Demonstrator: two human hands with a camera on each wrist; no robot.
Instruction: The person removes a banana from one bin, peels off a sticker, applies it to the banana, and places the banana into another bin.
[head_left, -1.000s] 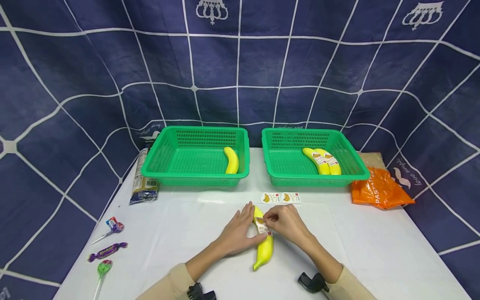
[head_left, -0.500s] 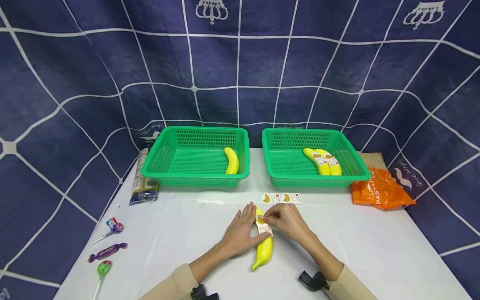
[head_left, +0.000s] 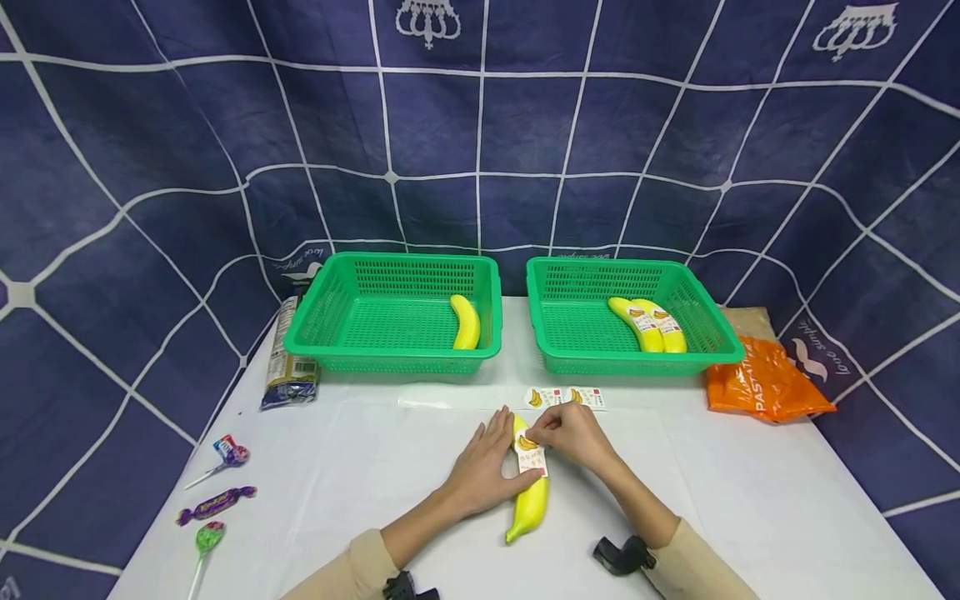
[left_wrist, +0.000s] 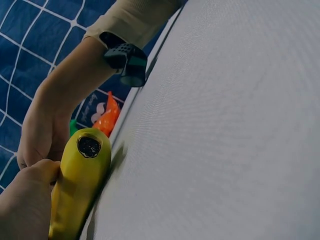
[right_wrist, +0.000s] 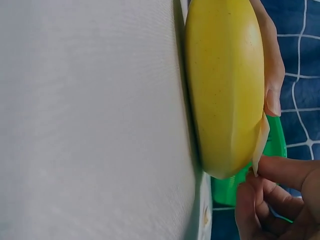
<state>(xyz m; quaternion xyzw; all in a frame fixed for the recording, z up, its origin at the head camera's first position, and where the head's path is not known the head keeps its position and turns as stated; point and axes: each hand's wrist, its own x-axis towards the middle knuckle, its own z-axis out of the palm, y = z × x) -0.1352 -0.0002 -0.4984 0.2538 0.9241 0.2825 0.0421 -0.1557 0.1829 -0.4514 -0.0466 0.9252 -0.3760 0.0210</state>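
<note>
Baskets are standing far; the straight-fingered left hand is touching a banana, the right hand pinching its sticker.

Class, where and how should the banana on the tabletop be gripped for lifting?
Probably grip the banana on its bare near half, from above, pinching across its rounded sides: the sticker lies on the far half, with one edge lifted off the skin.

Print on the sticker is too small to read.
</note>
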